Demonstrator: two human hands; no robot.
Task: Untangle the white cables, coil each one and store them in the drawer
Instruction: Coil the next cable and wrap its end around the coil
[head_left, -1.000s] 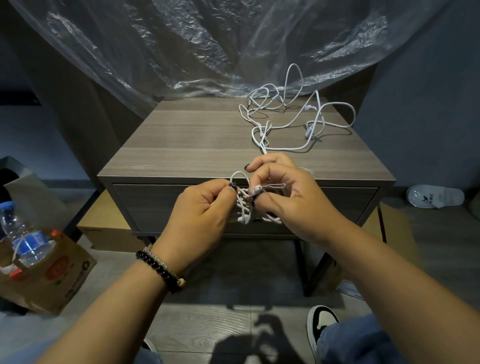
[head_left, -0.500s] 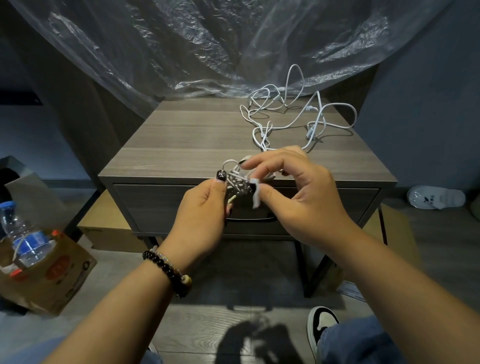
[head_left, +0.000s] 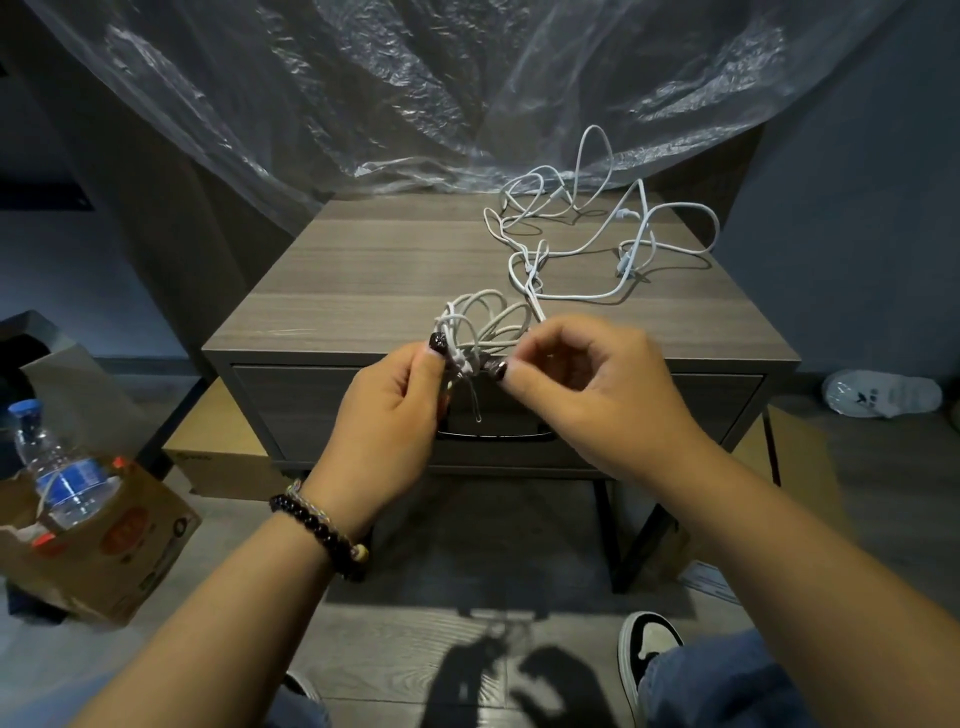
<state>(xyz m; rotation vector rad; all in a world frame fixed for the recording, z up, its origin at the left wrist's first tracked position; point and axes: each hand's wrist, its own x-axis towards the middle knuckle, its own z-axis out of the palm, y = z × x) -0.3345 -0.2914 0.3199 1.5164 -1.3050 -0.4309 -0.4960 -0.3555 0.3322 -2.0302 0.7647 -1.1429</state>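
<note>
Head view: both hands meet in front of the nightstand (head_left: 363, 270), just above its closed drawer (head_left: 322, 410).
Left hand (head_left: 387, 415): fingers curled, thumb pinching the small cable coil (head_left: 485, 325).
Right hand (head_left: 597, 387): thumb and forefinger pinching the same coil from the other side.
Loose cables (head_left: 597, 244): tangled on the tabletop's far right, one strand running down to the coil.
Floor, left: water bottle (head_left: 57, 473) in a cardboard box (head_left: 119, 561).

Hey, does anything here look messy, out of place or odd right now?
Yes. Loose white cables sprawl tangled across the nightstand top, one loop arching up. The left hand and right hand pinch a half-made coil. The drawer is shut. A slipper lies on the floor.
</note>
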